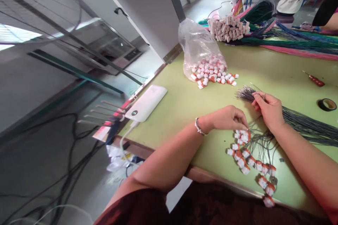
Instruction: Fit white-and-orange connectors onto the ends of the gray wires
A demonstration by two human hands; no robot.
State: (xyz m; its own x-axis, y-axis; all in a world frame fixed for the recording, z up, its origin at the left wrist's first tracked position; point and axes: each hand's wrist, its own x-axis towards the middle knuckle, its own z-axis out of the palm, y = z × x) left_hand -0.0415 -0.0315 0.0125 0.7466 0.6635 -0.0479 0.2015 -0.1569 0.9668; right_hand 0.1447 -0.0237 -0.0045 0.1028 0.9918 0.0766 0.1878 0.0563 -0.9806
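My left hand (230,117) is closed, its fingertips pinched at the top of a cluster of white-and-orange connectors (242,136); the exact piece between them is partly hidden. More connectors on thin dark wires (260,140) trail toward the table's front edge. My right hand (269,109) is closed in a pinch on a dark wire, beside the bare-tipped end of a wire bundle (245,93). That bundle runs under the right wrist and off to the right.
A clear plastic bag (196,38) spills loose connectors (211,72) onto the green table (179,102). A white power bank (148,103) lies at the left edge. Black tape (327,104), a red-handled tool (315,79) and coloured wire bundles (290,38) lie to the right. Another person (327,10) is behind.
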